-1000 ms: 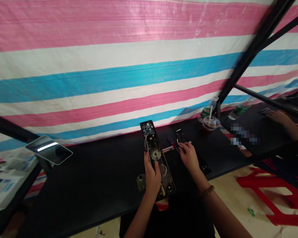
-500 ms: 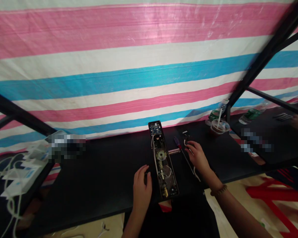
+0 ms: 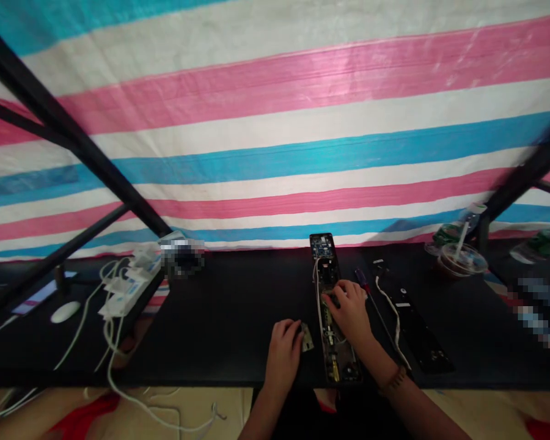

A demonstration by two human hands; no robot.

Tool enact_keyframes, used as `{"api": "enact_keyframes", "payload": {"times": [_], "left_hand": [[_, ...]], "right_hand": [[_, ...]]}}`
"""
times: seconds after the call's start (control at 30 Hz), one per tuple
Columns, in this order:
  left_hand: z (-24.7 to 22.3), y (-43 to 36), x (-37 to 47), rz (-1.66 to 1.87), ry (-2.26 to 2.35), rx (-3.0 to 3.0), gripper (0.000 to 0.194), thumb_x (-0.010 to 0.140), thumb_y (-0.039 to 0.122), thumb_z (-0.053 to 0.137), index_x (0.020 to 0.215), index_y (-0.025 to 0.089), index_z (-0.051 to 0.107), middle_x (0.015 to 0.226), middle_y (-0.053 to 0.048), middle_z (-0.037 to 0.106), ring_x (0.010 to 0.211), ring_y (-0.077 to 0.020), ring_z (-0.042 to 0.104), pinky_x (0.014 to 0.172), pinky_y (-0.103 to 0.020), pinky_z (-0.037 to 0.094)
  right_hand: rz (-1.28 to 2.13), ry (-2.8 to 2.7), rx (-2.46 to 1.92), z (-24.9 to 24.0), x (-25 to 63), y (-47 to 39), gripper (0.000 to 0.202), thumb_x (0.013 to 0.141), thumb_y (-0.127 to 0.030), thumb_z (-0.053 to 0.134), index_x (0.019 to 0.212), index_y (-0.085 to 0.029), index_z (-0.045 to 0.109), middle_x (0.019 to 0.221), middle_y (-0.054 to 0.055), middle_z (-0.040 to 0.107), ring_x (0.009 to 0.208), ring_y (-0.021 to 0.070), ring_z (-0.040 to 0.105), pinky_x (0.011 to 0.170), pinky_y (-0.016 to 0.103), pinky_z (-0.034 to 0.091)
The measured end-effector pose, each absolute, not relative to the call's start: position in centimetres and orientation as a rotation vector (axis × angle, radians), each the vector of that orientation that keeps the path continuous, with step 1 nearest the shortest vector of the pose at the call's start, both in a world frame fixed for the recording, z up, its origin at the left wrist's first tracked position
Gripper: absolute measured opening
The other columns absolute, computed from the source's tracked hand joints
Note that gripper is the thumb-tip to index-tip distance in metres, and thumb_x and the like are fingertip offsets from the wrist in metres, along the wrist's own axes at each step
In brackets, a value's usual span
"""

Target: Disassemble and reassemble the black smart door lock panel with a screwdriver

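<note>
A long narrow black device housing lies open on the table, showing a blue circuit board, a white cable and brass-coloured lock parts. My right hand reaches over its middle, fingers bent and closed on a part that they mostly hide. Left of the housing, my left hand rests with curled fingers on a small pale metal plate, its edge at the fingertips. A purple-handled screwdriver lies right of the housing, beside a loose white cable and a long black cover panel.
A plastic cup with a straw and a clear bottle stand at the back right. At left are a white power strip with cords, a white mouse and a phone. Black frame bars slant up before the striped sheet.
The view has swung left. My right hand has moved from beside the screwdriver onto the middle of the housing. The metal plate now shows at my left fingertips, and the black panel is uncovered.
</note>
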State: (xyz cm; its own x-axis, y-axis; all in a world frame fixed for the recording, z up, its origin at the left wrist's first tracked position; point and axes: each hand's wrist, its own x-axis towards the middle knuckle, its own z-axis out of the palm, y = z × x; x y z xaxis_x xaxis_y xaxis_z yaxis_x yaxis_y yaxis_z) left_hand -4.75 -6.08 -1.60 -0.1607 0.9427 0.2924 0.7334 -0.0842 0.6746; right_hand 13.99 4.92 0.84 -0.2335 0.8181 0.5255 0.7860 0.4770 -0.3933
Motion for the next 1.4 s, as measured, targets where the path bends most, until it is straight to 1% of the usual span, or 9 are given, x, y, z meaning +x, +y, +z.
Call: {"api": "enact_keyframes", "payload": {"times": [0.17,0.33,0.43,0.5,0.6,0.8,0.93,1.2,1.4], "left_hand": [[2.5,-4.0,-3.0,1.317,1.881,1.748,0.026,0.093,0.02,0.058,0.114,0.025,0.072,0.111,-0.008,0.068,0.107,-0.0234,0.065,0.097,-0.043,0.056],[5.8,-0.4,-0.6,1.346,1.658,1.698,0.028,0.093,0.015,0.056,0.116,0.023,0.07,0.113,-0.007,0.067,0.106,-0.0202,0.066,0.099,-0.038,0.055],[5.7,0.8,0.3,1.291,1.588,1.717,0.027,0.091,0.012,0.057,0.113,0.021,0.071,0.113,-0.007,0.066,0.105,-0.0194,0.067,0.099,-0.035,0.055],[5.0,0.9,0.6,1.25,1.569,1.754,0.027,0.09,0.011,0.058,0.111,0.021,0.071,0.114,-0.007,0.066,0.106,-0.0195,0.066,0.101,-0.035,0.054],[4.0,0.8,0.7,1.224,1.568,1.827,0.029,0.091,0.01,0.057,0.114,0.021,0.069,0.117,-0.007,0.067,0.111,-0.0205,0.064,0.104,-0.038,0.052],[3.1,0.9,0.7,1.197,1.57,1.97,0.024,0.09,0.015,0.064,0.113,0.021,0.07,0.11,-0.007,0.072,0.112,-0.0247,0.059,0.102,-0.045,0.05],[2.9,1.1,0.7,1.151,1.599,2.051,0.025,0.09,0.016,0.066,0.114,0.022,0.068,0.113,-0.006,0.071,0.114,-0.0252,0.055,0.103,-0.045,0.047],[3.8,2.0,0.4,1.031,1.561,2.206,0.023,0.091,0.019,0.066,0.113,0.022,0.067,0.113,-0.004,0.072,0.112,-0.0223,0.055,0.101,-0.038,0.044],[3.9,2.4,0.0,0.916,1.574,2.262,0.018,0.09,0.02,0.066,0.108,0.021,0.068,0.107,-0.005,0.071,0.103,-0.0231,0.059,0.094,-0.04,0.044]], "right_hand": [[0.137,-1.948,-1.244,-0.4,14.5,4.8,0.018,0.092,-0.041,0.062,0.09,-0.025,0.068,0.116,0.012,0.061,0.108,0.0327,0.051,0.094,0.052,0.042],[0.29,-1.862,-1.193,-1.4,15.0,5.4,0.015,0.088,-0.037,0.064,0.088,-0.024,0.07,0.119,0.013,0.058,0.113,0.0336,0.053,0.096,0.055,0.045],[0.39,-1.83,-1.152,-2.2,15.5,5.0,0.019,0.085,-0.033,0.064,0.099,-0.024,0.073,0.134,0.015,0.053,0.121,0.0353,0.052,0.097,0.056,0.046],[0.469,-1.802,-1.131,-2.8,15.8,4.5,0.029,0.085,-0.032,0.063,0.111,-0.023,0.073,0.149,0.016,0.042,0.121,0.0345,0.053,0.098,0.055,0.047],[0.581,-1.725,-1.145,-3.4,16.2,3.9,0.035,0.089,-0.034,0.06,0.121,-0.025,0.072,0.156,0.014,0.036,0.121,0.0323,0.055,0.102,0.055,0.046],[0.739,-1.56,-1.15,-4.0,16.5,4.2,0.03,0.088,-0.044,0.063,0.103,-0.024,0.079,0.14,0.014,0.055,0.122,0.0333,0.058,0.106,0.055,0.046],[0.771,-1.531,-1.158,-3.6,17.8,4.5,0.035,0.091,-0.047,0.059,0.112,-0.024,0.076,0.135,0.014,0.061,0.124,0.0322,0.058,0.102,0.051,0.049],[0.104,-1.684,-1.438,-2.8,27.0,10.5,0.041,0.089,-0.045,0.052,0.102,-0.015,0.075,0.107,0.02,0.069,0.098,0.0338,0.065,0.094,0.052,0.05],[-0.029,-1.945,-1.676,-6.2,29.8,15.4,0.053,0.084,-0.051,0.05,0.111,-0.012,0.074,0.095,0.02,0.067,0.088,0.0355,0.065,0.082,0.05,0.05]]}}
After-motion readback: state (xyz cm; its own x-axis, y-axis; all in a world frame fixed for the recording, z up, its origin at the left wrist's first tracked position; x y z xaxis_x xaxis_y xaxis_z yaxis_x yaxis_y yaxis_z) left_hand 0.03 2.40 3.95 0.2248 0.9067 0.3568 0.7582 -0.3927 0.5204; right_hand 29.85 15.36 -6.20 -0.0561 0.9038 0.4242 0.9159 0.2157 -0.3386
